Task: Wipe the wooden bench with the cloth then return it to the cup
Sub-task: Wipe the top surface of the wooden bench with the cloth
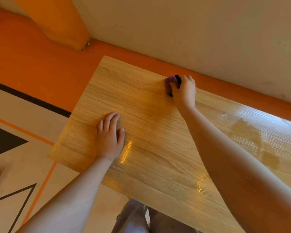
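The light wooden bench (pixel 158 140) runs from the centre to the right edge of the head view, with wet glossy patches on its right part. My right hand (pixel 185 91) grips a bunched purple and black cloth (pixel 172 81) and presses it on the bench near the far edge, by the wall. My left hand (pixel 109 137) lies flat on the bench near its left end, fingers together, holding nothing. No cup is in view.
An orange skirting strip (pixel 242 91) and a pale wall (pixel 191 31) run along the bench's far side. The floor (pixel 23 157) to the left has orange and black lines. My legs (pixel 138 219) show below the bench's near edge.
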The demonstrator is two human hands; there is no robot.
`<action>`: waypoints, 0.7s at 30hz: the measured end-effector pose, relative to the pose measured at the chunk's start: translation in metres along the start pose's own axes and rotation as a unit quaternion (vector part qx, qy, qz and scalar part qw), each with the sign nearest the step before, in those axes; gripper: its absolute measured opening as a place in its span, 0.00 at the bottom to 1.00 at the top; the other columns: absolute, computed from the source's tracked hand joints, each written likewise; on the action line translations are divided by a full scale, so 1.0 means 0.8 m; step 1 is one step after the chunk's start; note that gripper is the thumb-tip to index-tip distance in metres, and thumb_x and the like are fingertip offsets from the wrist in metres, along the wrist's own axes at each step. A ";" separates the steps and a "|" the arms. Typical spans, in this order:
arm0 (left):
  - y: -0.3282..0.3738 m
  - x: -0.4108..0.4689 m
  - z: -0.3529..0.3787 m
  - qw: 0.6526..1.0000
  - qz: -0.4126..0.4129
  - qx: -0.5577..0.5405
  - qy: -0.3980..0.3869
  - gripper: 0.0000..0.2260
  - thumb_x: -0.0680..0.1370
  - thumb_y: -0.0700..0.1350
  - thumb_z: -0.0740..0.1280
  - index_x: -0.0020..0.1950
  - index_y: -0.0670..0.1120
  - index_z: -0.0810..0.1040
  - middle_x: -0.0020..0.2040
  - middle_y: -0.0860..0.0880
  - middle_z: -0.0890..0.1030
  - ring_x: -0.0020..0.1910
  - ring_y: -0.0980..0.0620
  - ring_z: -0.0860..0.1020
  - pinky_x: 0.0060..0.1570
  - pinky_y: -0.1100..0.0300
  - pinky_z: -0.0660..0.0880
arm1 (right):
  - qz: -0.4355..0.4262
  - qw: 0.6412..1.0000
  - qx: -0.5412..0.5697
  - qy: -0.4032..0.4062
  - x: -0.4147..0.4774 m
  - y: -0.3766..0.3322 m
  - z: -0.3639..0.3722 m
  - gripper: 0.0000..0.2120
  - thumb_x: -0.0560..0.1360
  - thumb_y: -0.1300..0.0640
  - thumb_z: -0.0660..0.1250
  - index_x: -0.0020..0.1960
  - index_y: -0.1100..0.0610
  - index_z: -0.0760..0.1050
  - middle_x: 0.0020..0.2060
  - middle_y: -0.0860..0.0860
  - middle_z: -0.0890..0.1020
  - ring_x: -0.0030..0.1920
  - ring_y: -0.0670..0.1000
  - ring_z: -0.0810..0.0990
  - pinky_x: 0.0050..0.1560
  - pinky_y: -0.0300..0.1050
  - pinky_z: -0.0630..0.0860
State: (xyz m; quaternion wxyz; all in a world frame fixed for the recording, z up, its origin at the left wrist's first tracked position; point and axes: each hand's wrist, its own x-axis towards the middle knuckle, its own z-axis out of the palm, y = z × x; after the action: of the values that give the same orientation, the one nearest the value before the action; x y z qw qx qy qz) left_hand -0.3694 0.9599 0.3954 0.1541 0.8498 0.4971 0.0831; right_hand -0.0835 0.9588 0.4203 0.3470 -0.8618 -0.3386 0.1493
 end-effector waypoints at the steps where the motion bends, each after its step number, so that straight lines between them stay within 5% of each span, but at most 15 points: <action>1: 0.000 0.000 0.000 1.000 0.001 0.004 -0.002 0.22 0.78 0.52 0.56 0.70 0.46 0.70 0.71 0.49 0.70 0.65 0.45 0.67 0.61 0.49 0.64 | 0.012 1.000 0.000 0.013 0.000 0.014 -0.014 0.11 0.78 0.58 0.62 0.58 0.60 0.75 0.54 0.55 0.75 0.56 0.55 0.73 0.50 0.42 0.70; 7: 0.009 0.007 -0.008 1.000 0.000 -0.019 0.013 0.23 0.76 0.54 0.57 0.67 0.45 0.72 0.68 0.47 0.71 0.64 0.44 0.67 0.60 0.48 0.64 | 0.040 0.997 -0.041 0.056 -0.021 0.098 -0.100 0.13 0.78 0.57 0.63 0.60 0.60 0.74 0.55 0.57 0.75 0.56 0.55 0.73 0.51 0.42 0.68; 14: 0.086 0.029 0.022 0.991 0.127 -0.042 -0.032 0.22 0.76 0.51 0.58 0.67 0.43 0.72 0.67 0.45 0.73 0.66 0.44 0.69 0.64 0.46 0.67 | -0.049 0.988 -0.147 -0.023 0.015 0.108 -0.123 0.12 0.77 0.56 0.64 0.58 0.61 0.75 0.54 0.57 0.77 0.57 0.58 0.71 0.54 0.47 0.68; 21: 0.089 0.024 0.038 0.991 0.132 -0.025 0.008 0.20 0.75 0.49 0.61 0.65 0.45 0.75 0.66 0.47 0.74 0.66 0.45 0.68 0.64 0.47 0.65 | -0.124 0.979 -0.138 -0.085 0.028 0.105 -0.117 0.11 0.76 0.57 0.66 0.57 0.59 0.76 0.53 0.55 0.78 0.55 0.57 0.73 0.51 0.44 0.66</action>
State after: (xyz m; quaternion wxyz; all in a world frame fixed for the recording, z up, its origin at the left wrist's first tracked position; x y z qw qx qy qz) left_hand -0.2929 0.9383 0.3910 0.1593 0.9031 0.3797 0.1220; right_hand 0.0193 0.8832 0.4280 0.2108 -0.8369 -0.4882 0.1294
